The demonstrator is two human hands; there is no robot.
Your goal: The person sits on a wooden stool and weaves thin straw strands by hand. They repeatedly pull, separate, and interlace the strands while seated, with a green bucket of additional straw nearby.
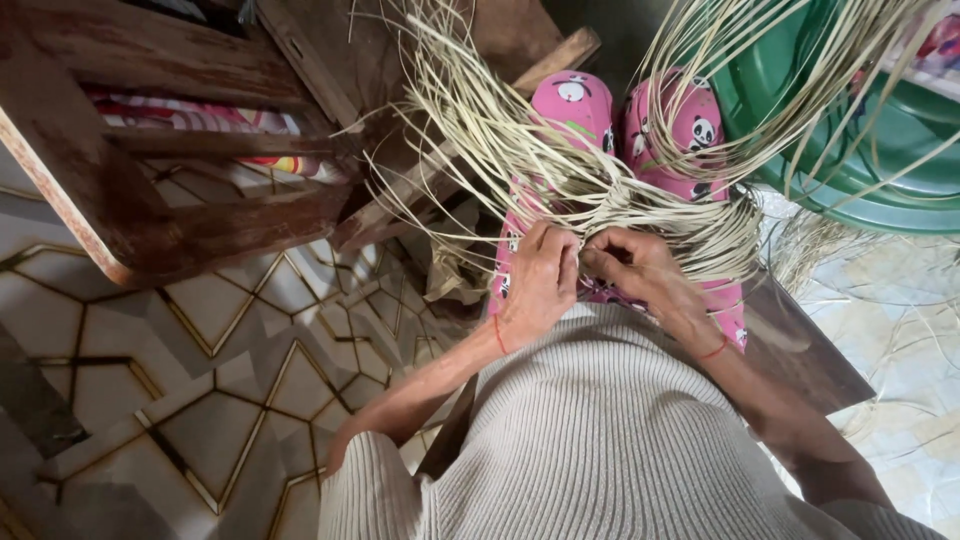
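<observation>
Patterned tile floor (200, 390), wooden furniture (150, 215)

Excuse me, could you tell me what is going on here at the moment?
A seated person works a bundle of long, pale, thin straw-like strands lying across their lap, over pink trousers with a panda print. The left hand and the right hand meet at the bundle's middle, fingers pinching strands in a close grip. Loose ends fan out upward on both sides. A dark wooden stool stands to the left on the patterned tile floor, and a green plastic tub sits at the upper right.

Dry matt straw strands (600, 190), worn wood bench (190, 235)
</observation>
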